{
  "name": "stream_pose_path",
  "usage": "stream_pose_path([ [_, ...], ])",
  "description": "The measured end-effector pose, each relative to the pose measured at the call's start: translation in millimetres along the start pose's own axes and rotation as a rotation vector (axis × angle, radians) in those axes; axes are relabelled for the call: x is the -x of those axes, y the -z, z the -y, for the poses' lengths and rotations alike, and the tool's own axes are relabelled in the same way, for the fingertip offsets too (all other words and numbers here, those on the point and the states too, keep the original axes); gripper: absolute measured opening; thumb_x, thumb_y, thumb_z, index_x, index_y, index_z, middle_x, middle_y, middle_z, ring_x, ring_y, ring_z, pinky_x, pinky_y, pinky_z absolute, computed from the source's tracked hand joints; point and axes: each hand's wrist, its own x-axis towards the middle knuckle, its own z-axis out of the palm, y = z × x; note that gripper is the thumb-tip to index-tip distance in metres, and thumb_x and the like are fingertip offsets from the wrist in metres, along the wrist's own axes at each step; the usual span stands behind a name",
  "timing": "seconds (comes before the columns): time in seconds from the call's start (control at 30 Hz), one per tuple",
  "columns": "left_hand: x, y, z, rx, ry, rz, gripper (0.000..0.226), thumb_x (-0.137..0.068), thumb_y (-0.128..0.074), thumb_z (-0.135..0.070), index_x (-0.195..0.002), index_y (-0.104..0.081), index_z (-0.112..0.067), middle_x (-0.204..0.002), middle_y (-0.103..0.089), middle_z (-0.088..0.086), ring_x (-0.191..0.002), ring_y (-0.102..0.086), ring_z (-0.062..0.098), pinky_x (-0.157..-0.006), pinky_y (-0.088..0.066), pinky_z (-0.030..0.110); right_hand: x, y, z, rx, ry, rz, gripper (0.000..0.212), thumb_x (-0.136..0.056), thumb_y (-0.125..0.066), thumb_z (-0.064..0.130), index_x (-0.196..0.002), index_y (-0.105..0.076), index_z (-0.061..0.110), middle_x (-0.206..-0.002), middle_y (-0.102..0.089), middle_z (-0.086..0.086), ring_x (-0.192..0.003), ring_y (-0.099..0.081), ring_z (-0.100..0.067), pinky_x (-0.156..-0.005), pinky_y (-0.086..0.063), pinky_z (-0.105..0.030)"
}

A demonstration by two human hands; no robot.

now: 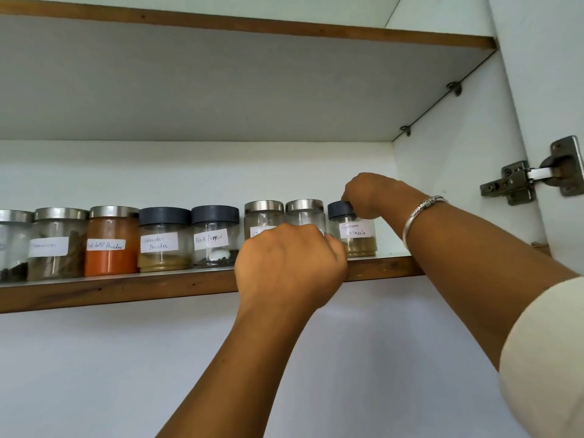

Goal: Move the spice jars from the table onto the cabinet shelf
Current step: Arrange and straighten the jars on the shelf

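Several labelled glass spice jars stand in a row on the wood-edged cabinet shelf (126,290). At the right end is the Garam Masala jar (358,237) with a dark lid; my right hand (369,194) grips that lid from above. My left hand (289,263) is closed in front of two steel-lidded jars (264,216), (305,213), hiding their labels; whether it grips one I cannot tell. Further left stand the Black Pepper jar (215,238), the Coriander Powder jar (164,241) and the red chilli powder jar (111,245).
Two more steel-lidded jars (57,245) stand at the far left of the shelf. An upper shelf (252,26) runs overhead. The cabinet's right wall carries a metal door hinge (534,178). A little shelf space shows right of the Garam Masala jar.
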Motion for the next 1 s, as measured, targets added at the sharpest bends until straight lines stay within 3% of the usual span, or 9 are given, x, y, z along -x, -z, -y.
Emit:
stream_pose_path([
  [0.1,2,-1,0,0.007,0.008,-0.024,0.046,-0.093,-0.027,-0.037,-0.054,-0.039,-0.016,-0.054,-0.041,0.0,-0.049,-0.036,0.015,-0.047,-0.025,0.023,0,-4,-3,-0.021,0.001,-0.014,0.023,-0.088,-0.051,0.01,-0.107,-0.063,0.009,-0.104,-0.065,-0.007,-0.096,-0.06,-0.024,-0.075,-0.048,-0.031],
  [0.23,2,-1,-1,0.011,0.027,-0.04,0.045,-0.093,-0.027,-0.037,-0.055,-0.04,-0.017,-0.054,-0.041,0.0,-0.048,-0.035,0.015,-0.047,-0.025,0.022,1,-7,-6,-0.077,0.0,-0.075,0.021,-0.087,-0.052,0.009,-0.107,-0.061,0.008,-0.106,-0.062,-0.01,-0.095,-0.057,-0.026,-0.072,-0.046,-0.03],
  [0.57,2,-2,-1,0.009,0.031,-0.031,0.044,-0.092,-0.027,-0.037,-0.054,-0.039,-0.017,-0.054,-0.041,0.0,-0.048,-0.035,0.014,-0.046,-0.024,0.022,10,-8,-10,-0.095,0.05,-0.098,0.031,-0.089,-0.048,0.008,-0.114,-0.066,0.011,-0.114,-0.064,-0.008,-0.103,-0.058,-0.028,-0.085,-0.047,-0.032],
  [0.8,1,0,-2,-0.015,0.027,0.011,0.043,-0.092,-0.027,-0.036,-0.055,-0.038,-0.018,-0.055,-0.041,-0.001,-0.049,-0.035,0.013,-0.046,-0.023,0.022,17,-13,-5,-0.218,-0.013,-0.148,0.032,-0.085,-0.053,0.006,-0.116,-0.061,0.011,-0.112,-0.063,-0.011,-0.1,-0.058,-0.028,-0.081,-0.049,-0.035],
  [1.0,-2,-2,0,-0.021,0.026,0.07,0.043,-0.093,-0.024,-0.039,-0.058,-0.04,-0.018,-0.058,-0.042,0.0,-0.052,-0.041,0.016,-0.047,-0.028,0.023,38,-1,10,-0.177,-0.023,-0.231,0.024,-0.085,-0.052,0.004,-0.105,-0.061,0.012,-0.101,-0.062,-0.009,-0.081,-0.054,-0.024,-0.065,-0.043,-0.03],
])
